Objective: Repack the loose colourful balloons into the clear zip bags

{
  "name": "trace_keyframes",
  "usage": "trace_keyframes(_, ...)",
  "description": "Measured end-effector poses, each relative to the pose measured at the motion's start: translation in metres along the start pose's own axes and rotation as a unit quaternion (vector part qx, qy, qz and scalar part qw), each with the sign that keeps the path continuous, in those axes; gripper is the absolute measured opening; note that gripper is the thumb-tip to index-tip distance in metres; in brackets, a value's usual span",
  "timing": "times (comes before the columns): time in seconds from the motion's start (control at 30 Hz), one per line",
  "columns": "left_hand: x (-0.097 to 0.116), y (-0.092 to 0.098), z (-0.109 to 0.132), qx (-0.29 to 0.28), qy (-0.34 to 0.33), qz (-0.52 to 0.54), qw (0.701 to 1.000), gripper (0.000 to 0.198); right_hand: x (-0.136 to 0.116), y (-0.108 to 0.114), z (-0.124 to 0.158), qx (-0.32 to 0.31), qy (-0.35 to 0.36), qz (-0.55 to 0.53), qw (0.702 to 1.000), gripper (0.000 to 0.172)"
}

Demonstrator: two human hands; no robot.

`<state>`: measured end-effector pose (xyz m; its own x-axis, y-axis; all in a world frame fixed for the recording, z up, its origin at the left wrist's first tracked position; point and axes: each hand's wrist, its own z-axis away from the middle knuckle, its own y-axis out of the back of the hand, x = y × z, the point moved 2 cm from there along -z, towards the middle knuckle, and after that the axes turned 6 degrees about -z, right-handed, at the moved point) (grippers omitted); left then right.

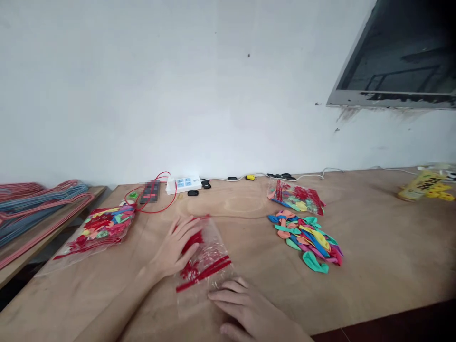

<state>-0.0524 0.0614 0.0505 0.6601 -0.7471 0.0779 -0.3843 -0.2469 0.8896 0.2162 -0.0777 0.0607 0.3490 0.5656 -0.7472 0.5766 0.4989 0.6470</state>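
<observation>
A clear plastic zip bag with red print and a red seal strip [208,259] lies flat on the wooden table [374,247] in front of me. My left hand [176,247] rests flat on the bag's left side, fingers stretched out. My right hand [249,311] lies open at the bag's near end, fingertips touching its edge. A loose pile of colourful uninflated balloons [308,240] sits to the right of the bag, apart from both hands.
A filled balloon bag [297,197] lies behind the pile, and a stack of filled bags [99,230] at the left. A white power strip [183,184] with red cable, black plugs and a dark device stand by the wall. Hangers [35,204] at far left; yellow packet [425,186] far right.
</observation>
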Motion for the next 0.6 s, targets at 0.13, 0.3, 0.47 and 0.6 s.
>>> trace_keyframes(0.13, 0.001, -0.011, 0.006, -0.076, -0.017, 0.042, 0.996, 0.053, 0.021, 0.017, 0.017, 0.029, -0.017, -0.012, 0.999, 0.039)
trace_keyframes(0.3, 0.007, -0.022, 0.013, -0.109, -0.014, 0.032, 0.993, 0.061, 0.046, 0.046, 0.026, 0.116, -0.112, 0.03, 0.986, 0.032)
trace_keyframes(0.47, 0.017, -0.017, 0.01, -0.121, 0.027, 0.018, 0.992, 0.059, 0.05, 0.04, 0.006, 0.142, -0.057, 0.067, 0.986, 0.033)
trace_keyframes(0.6, 0.01, -0.012, 0.01, -0.089, 0.02, 0.007, 0.996, 0.063, 0.062, 0.031, -0.007, 0.127, -0.036, 0.073, 0.989, 0.034)
